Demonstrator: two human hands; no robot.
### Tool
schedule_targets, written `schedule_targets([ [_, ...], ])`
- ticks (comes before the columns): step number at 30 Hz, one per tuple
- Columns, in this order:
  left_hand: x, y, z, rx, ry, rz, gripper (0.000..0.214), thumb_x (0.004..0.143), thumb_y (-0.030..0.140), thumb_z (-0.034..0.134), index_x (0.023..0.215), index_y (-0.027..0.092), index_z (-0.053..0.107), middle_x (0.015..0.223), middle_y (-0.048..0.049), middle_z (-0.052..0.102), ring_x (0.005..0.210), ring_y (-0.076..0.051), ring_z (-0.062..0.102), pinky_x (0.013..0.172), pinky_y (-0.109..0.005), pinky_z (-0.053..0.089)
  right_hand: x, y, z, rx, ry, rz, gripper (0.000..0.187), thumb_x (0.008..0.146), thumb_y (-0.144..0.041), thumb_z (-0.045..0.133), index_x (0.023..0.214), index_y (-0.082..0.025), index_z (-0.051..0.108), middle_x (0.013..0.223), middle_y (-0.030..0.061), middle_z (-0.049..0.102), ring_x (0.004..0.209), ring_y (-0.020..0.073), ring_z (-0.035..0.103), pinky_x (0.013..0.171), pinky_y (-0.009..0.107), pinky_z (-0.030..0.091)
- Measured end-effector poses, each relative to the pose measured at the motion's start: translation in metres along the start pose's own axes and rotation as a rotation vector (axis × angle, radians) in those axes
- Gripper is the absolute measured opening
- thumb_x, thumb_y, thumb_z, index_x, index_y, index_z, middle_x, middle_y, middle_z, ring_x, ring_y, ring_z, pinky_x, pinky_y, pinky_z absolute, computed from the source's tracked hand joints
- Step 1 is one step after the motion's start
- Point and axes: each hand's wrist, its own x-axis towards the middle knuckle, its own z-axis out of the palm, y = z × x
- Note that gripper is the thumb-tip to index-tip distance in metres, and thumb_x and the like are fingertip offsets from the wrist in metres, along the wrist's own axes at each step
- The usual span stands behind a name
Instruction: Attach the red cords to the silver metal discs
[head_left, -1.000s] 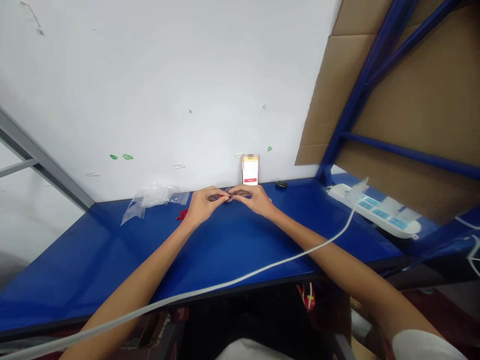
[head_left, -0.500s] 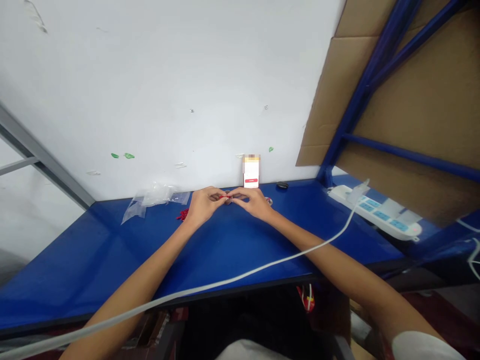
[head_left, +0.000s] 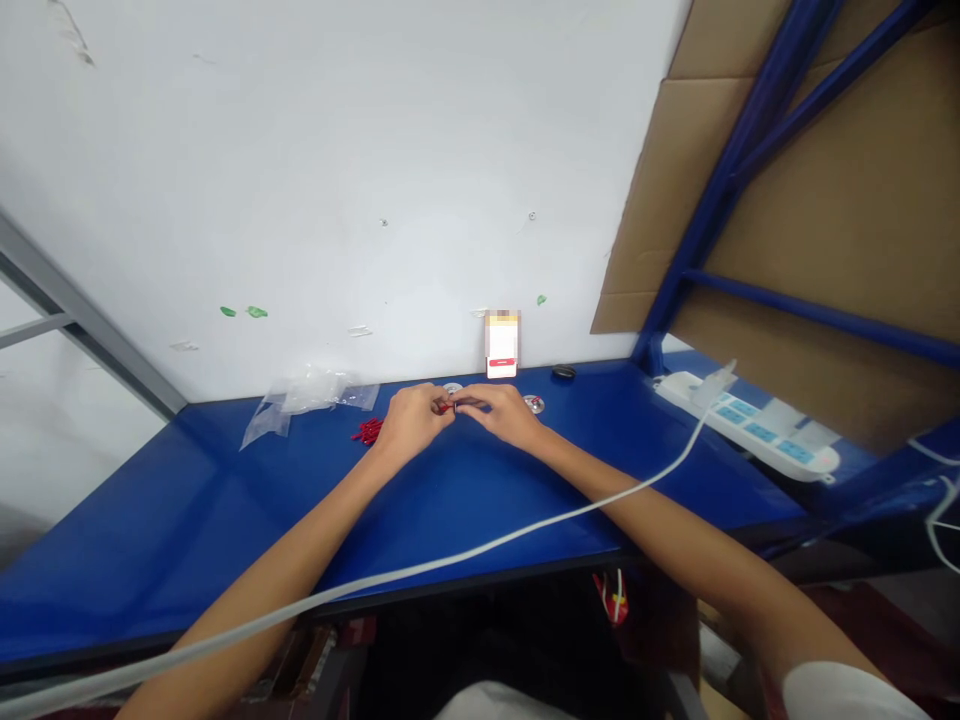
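Note:
My left hand (head_left: 412, 424) and my right hand (head_left: 502, 412) meet over the table, fingertips pinched together. Between them is a small thin red piece (head_left: 448, 407), mostly hidden by the fingers; a little dark spot shows beside it. To the left of my left hand lies a loose bunch of similar red pieces (head_left: 367, 431). Just behind the fingertips rests a small round silvery disc (head_left: 453, 388), partly covered. Another round disc (head_left: 534, 404), with a bit of red on it, lies right beyond my right hand.
Against the white wall leans a lit phone (head_left: 502, 345), with a small black object (head_left: 564, 371) to its right. Clear plastic bags (head_left: 311, 390) lie at back left on the blue table (head_left: 480, 500). A white power strip (head_left: 750, 425) sits at right; its cable (head_left: 525, 532) crosses my forearms.
Both hands have dropped slightly toward me, and more of the two discs and of the red bunch shows. The red piece between the fingertips is less visible now.

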Motion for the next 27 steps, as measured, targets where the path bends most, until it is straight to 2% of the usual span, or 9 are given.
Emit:
schedule_targets([
  [3, 0.003, -0.007, 0.004, -0.369, -0.045, -0.164, 0.013, 0.081, 0.031, 0.075, 0.084, 0.020, 0.082, 0.080, -0.0048, 0.079, 0.073, -0.022, 0.071, 0.071, -0.032, 0.054, 0.000, 0.000, 0.003, 0.170, 0.090, 0.062, 0.027, 0.098, -0.035, 0.074, 0.123, -0.025, 0.080, 0.117, 0.0059, 0.083, 0.105, 0.0245, 0.082, 0.096, 0.037, 0.067],
  [7, 0.004, -0.016, 0.014, -0.843, -0.044, -0.308, 0.034, 0.075, 0.046, 0.089, 0.092, 0.017, 0.083, 0.089, -0.0088, 0.081, 0.082, -0.022, 0.073, 0.075, -0.032, 0.058, 0.001, 0.003, 0.008, 0.331, 0.203, 0.132, 0.023, 0.095, -0.038, 0.076, 0.111, -0.024, 0.083, 0.110, 0.0062, 0.085, 0.099, 0.0257, 0.083, 0.095, 0.039, 0.068],
  [12, 0.000, -0.014, 0.023, -1.018, -0.039, -0.370, 0.042, 0.066, 0.045, 0.099, 0.091, 0.017, 0.079, 0.090, -0.0092, 0.081, 0.083, -0.021, 0.075, 0.078, -0.033, 0.059, 0.001, 0.001, 0.007, 0.247, 0.247, 0.054, 0.017, 0.099, -0.035, 0.072, 0.103, -0.026, 0.086, 0.110, 0.0056, 0.084, 0.095, 0.0247, 0.081, 0.091, 0.038, 0.066],
  [14, 0.001, -0.014, 0.020, -1.019, -0.056, -0.353, 0.042, 0.069, 0.046, 0.097, 0.093, 0.017, 0.078, 0.092, -0.0094, 0.081, 0.086, -0.023, 0.075, 0.080, -0.033, 0.059, 0.002, -0.001, 0.001, 0.167, 0.232, -0.004, 0.015, 0.101, -0.032, 0.071, 0.102, -0.026, 0.085, 0.106, 0.0054, 0.084, 0.093, 0.0236, 0.080, 0.088, 0.036, 0.064],
  [16, 0.003, -0.014, 0.014, -0.969, -0.091, -0.300, 0.040, 0.078, 0.049, 0.090, 0.100, 0.018, 0.078, 0.100, -0.0103, 0.081, 0.096, -0.025, 0.076, 0.084, -0.035, 0.060, 0.004, -0.001, -0.007, 0.032, 0.198, -0.051, 0.015, 0.103, -0.029, 0.069, 0.103, -0.026, 0.084, 0.103, 0.0053, 0.082, 0.092, 0.0222, 0.077, 0.087, 0.034, 0.061],
  [19, 0.007, -0.016, 0.007, -0.698, -0.018, -0.175, 0.034, 0.092, 0.050, 0.076, 0.109, 0.020, 0.079, 0.113, -0.0098, 0.080, 0.108, -0.027, 0.073, 0.087, -0.037, 0.059, 0.005, 0.000, -0.022, -0.260, 0.079, -0.108, 0.018, 0.107, -0.023, 0.062, 0.110, -0.025, 0.079, 0.106, 0.0068, 0.079, 0.097, 0.0216, 0.072, 0.087, 0.033, 0.056],
  [22, 0.006, -0.015, 0.008, -0.392, 0.077, -0.034, 0.028, 0.094, 0.047, 0.072, 0.108, 0.023, 0.079, 0.113, -0.0080, 0.078, 0.103, -0.026, 0.071, 0.089, -0.037, 0.057, 0.005, 0.002, -0.030, -0.488, -0.088, -0.202, 0.020, 0.108, -0.016, 0.057, 0.111, -0.022, 0.076, 0.109, 0.0090, 0.074, 0.100, 0.0221, 0.067, 0.084, 0.031, 0.053],
  [25, 0.002, -0.012, 0.018, -0.288, 0.000, 0.082, 0.027, 0.094, 0.048, 0.074, 0.104, 0.024, 0.080, 0.112, -0.0073, 0.076, 0.098, -0.024, 0.070, 0.084, -0.035, 0.056, 0.005, -0.001, -0.030, -0.526, -0.157, -0.282, 0.020, 0.108, -0.013, 0.055, 0.109, -0.021, 0.073, 0.107, 0.0096, 0.072, 0.098, 0.0223, 0.065, 0.083, 0.032, 0.051],
  [27, 0.000, -0.011, 0.024, -0.263, -0.045, 0.092, 0.026, 0.093, 0.050, 0.076, 0.099, 0.024, 0.080, 0.105, -0.0057, 0.076, 0.091, -0.022, 0.069, 0.081, -0.034, 0.055, 0.005, -0.004, -0.029, -0.494, -0.152, -0.300, 0.020, 0.107, -0.011, 0.053, 0.108, -0.021, 0.071, 0.107, 0.0093, 0.071, 0.097, 0.0222, 0.065, 0.083, 0.032, 0.051],
])
